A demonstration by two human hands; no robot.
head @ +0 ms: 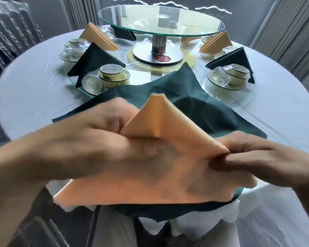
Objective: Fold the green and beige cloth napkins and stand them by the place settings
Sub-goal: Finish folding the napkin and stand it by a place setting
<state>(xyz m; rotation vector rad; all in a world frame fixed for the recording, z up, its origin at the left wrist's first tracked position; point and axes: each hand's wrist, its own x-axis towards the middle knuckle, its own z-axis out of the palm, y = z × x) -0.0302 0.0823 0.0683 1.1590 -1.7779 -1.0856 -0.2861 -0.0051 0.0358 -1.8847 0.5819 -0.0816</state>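
A beige napkin (168, 179) lies half folded at the near table edge, its top corner raised into a peak. My left hand (100, 136) pinches its folded left side and my right hand (253, 157) grips its right corner. Under it an open green napkin (194, 102) is spread flat. Folded green napkins (95, 59) (235, 59) and folded beige napkins (100, 36) (218, 42) stand by the place settings further back.
A round table with a white cloth (34, 97) carries a glass ring (239, 102) with stacked bowls and upturned glasses (112, 75) (228, 77). A raised glass turntable (161, 20) on a metal stand occupies the centre. A plastic-wrapped chair (11, 29) stands far left.
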